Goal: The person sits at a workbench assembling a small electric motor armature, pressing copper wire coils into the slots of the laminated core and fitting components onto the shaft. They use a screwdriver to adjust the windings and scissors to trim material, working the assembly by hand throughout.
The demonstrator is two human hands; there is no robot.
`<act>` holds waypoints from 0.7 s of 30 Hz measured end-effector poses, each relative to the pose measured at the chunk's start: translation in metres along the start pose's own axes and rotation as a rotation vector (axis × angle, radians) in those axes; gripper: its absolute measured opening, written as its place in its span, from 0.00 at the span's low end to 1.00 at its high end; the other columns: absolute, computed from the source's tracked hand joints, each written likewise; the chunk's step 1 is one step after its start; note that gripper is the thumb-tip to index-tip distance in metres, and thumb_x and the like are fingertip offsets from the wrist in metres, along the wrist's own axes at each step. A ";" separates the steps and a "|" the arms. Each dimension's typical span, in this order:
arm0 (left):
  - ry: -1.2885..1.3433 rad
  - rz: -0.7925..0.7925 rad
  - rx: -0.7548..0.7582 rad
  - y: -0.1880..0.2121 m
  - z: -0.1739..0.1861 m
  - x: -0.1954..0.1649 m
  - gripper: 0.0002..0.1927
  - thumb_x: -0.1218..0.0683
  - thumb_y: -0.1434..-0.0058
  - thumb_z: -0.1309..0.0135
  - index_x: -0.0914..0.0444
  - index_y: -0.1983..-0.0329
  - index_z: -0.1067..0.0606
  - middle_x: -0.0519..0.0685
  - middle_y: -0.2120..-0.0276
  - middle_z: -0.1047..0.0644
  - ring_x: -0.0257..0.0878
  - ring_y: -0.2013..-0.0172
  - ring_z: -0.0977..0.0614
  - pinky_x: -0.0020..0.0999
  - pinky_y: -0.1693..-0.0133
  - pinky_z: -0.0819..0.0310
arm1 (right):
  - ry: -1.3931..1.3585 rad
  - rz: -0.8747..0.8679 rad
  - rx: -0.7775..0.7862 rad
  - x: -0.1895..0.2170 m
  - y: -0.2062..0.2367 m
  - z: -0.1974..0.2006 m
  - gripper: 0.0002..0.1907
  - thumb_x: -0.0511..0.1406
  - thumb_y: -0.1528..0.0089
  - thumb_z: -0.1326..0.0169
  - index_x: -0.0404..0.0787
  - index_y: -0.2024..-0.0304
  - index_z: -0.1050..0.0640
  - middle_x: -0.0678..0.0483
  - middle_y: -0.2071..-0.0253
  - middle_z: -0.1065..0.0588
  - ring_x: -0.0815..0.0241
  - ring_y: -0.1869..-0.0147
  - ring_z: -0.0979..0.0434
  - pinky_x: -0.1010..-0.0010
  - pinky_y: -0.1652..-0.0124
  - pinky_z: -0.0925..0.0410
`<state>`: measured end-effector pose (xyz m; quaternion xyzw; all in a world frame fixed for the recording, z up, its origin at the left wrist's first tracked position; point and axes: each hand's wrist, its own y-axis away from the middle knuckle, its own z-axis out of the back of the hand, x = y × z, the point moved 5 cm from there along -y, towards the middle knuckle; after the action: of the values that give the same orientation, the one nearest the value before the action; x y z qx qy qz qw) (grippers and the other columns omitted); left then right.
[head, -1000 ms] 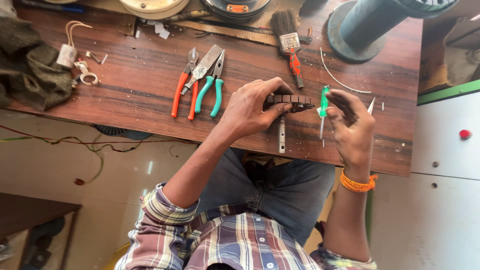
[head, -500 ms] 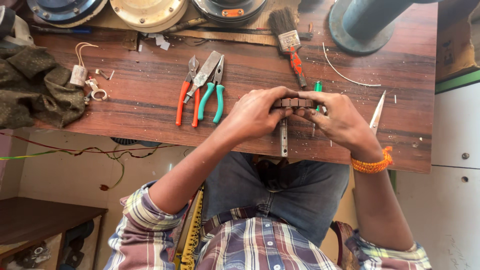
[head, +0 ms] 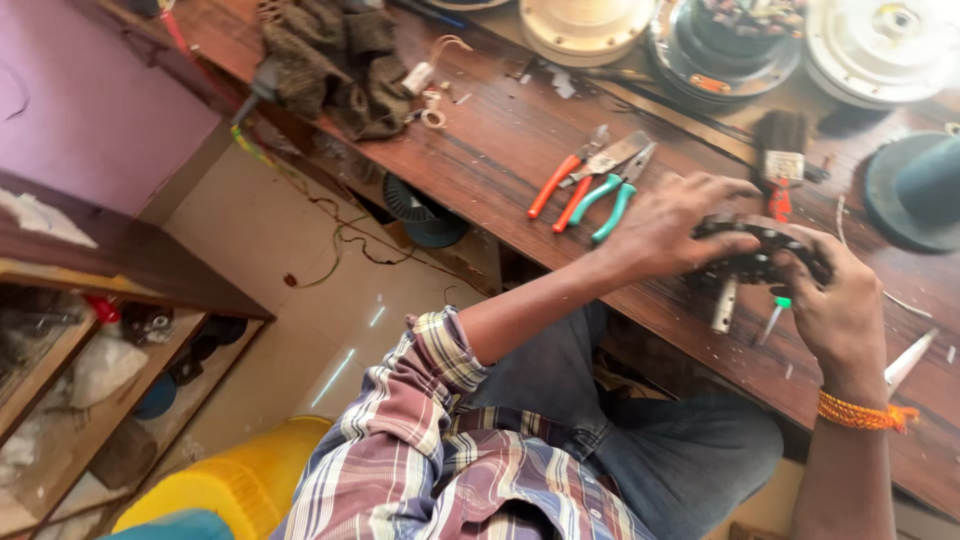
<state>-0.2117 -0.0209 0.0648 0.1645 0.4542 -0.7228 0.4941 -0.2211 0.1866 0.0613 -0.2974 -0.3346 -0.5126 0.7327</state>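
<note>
My left hand [head: 665,225] and my right hand [head: 840,305] both grip a dark round ribbed motor part [head: 757,250] just above the wooden bench [head: 500,150]. A metal shaft [head: 724,305] sticks down from the part. The green handle of a screwdriver [head: 777,305] pokes out under my right hand, beside the part. An orange thread band [head: 860,412] circles my right wrist.
Orange-handled pliers [head: 558,183] and teal-handled pliers [head: 614,195] lie left of my hands. A brush [head: 780,150], round fan housings [head: 585,25], a dark cone base [head: 915,185] and a crumpled cloth [head: 335,60] sit further back. A yellow stool [head: 225,485] and shelves [head: 90,370] are at lower left.
My right hand has closed in onto the dark part alongside my left. The view has swung left and tilted, showing the floor and shelves.
</note>
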 end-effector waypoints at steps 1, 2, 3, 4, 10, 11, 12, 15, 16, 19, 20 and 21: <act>-0.036 -0.035 -0.111 0.005 0.020 0.007 0.27 0.39 0.39 0.40 0.58 0.42 0.24 0.54 0.51 0.19 0.51 0.48 0.19 0.46 0.45 0.28 | 0.003 0.022 -0.036 0.001 0.002 0.001 0.18 0.37 0.26 0.43 0.34 0.37 0.24 0.46 0.55 0.20 0.62 0.54 0.20 0.70 0.56 0.28; -0.066 -0.073 -0.218 0.009 0.043 0.015 0.22 0.42 0.35 0.40 0.58 0.44 0.23 0.52 0.51 0.18 0.48 0.47 0.18 0.45 0.41 0.27 | -0.022 0.028 -0.044 0.001 0.003 -0.001 0.19 0.37 0.27 0.43 0.34 0.37 0.24 0.47 0.54 0.21 0.63 0.53 0.20 0.70 0.56 0.27; -0.088 0.017 -0.272 0.013 0.062 0.029 0.18 0.44 0.36 0.39 0.59 0.50 0.21 0.52 0.54 0.17 0.49 0.49 0.18 0.44 0.45 0.26 | -0.048 0.028 -0.058 0.000 0.005 -0.002 0.20 0.37 0.28 0.43 0.34 0.37 0.24 0.48 0.54 0.21 0.63 0.53 0.20 0.70 0.56 0.27; -0.109 0.105 -0.319 0.017 0.085 0.044 0.15 0.45 0.37 0.37 0.59 0.56 0.19 0.51 0.57 0.16 0.49 0.52 0.18 0.42 0.49 0.24 | -0.076 0.025 -0.077 -0.001 0.007 -0.002 0.20 0.38 0.28 0.42 0.34 0.37 0.25 0.48 0.54 0.21 0.64 0.53 0.20 0.71 0.56 0.27; -0.432 0.125 -0.271 -0.002 0.158 0.074 0.11 0.53 0.30 0.47 0.59 0.48 0.21 0.53 0.56 0.19 0.53 0.54 0.22 0.48 0.49 0.30 | -0.024 0.046 -0.066 0.000 0.020 -0.001 0.21 0.31 0.33 0.41 0.38 0.38 0.22 0.49 0.55 0.19 0.63 0.57 0.20 0.68 0.55 0.27; -0.489 0.154 -0.268 -0.006 0.160 0.074 0.13 0.55 0.31 0.48 0.58 0.45 0.21 0.52 0.55 0.19 0.55 0.55 0.24 0.49 0.50 0.30 | 0.007 0.061 -0.069 0.001 0.021 0.000 0.21 0.31 0.34 0.40 0.38 0.38 0.22 0.49 0.55 0.19 0.63 0.57 0.20 0.68 0.55 0.27; -0.592 0.152 -0.193 -0.013 0.158 0.072 0.19 0.58 0.36 0.49 0.54 0.42 0.22 0.53 0.55 0.21 0.54 0.54 0.25 0.51 0.51 0.30 | 0.039 0.077 -0.071 0.003 0.021 0.001 0.22 0.30 0.35 0.40 0.39 0.38 0.22 0.48 0.55 0.18 0.63 0.56 0.20 0.67 0.55 0.27; -0.821 0.153 -0.043 -0.030 0.151 0.070 0.32 0.64 0.44 0.50 0.46 0.38 0.22 0.54 0.53 0.24 0.53 0.51 0.27 0.54 0.53 0.31 | 0.085 0.121 -0.093 0.010 0.023 0.002 0.22 0.30 0.36 0.40 0.39 0.38 0.22 0.47 0.55 0.18 0.63 0.53 0.18 0.66 0.54 0.27; -0.846 0.163 -0.046 -0.032 0.150 0.071 0.29 0.64 0.42 0.50 0.45 0.41 0.21 0.53 0.51 0.25 0.53 0.50 0.27 0.54 0.52 0.31 | 0.095 0.134 -0.099 0.013 0.024 0.004 0.22 0.30 0.35 0.40 0.39 0.38 0.22 0.46 0.54 0.18 0.62 0.51 0.18 0.66 0.54 0.27; -0.862 0.134 -0.060 -0.027 0.147 0.075 0.22 0.61 0.45 0.48 0.48 0.49 0.19 0.53 0.49 0.25 0.52 0.47 0.28 0.53 0.51 0.32 | 0.125 0.146 -0.095 0.019 0.028 0.006 0.21 0.30 0.36 0.38 0.40 0.40 0.22 0.45 0.54 0.19 0.60 0.52 0.18 0.65 0.55 0.26; -0.859 0.119 -0.062 -0.018 0.147 0.079 0.20 0.60 0.47 0.47 0.50 0.52 0.18 0.53 0.48 0.25 0.52 0.46 0.28 0.52 0.51 0.32 | 0.151 0.147 -0.085 0.020 0.031 0.006 0.22 0.30 0.37 0.38 0.41 0.40 0.21 0.45 0.55 0.19 0.59 0.53 0.18 0.64 0.55 0.26; -0.844 0.120 -0.033 -0.008 0.147 0.084 0.17 0.60 0.43 0.47 0.53 0.52 0.19 0.53 0.48 0.25 0.52 0.46 0.27 0.50 0.48 0.32 | 0.176 0.148 -0.073 0.020 0.033 0.006 0.22 0.30 0.38 0.37 0.41 0.40 0.21 0.45 0.56 0.19 0.57 0.55 0.18 0.64 0.55 0.25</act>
<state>-0.2256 -0.1875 0.0892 -0.1273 0.2133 -0.6893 0.6805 -0.1860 0.1895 0.0779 -0.3017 -0.2272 -0.4931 0.7837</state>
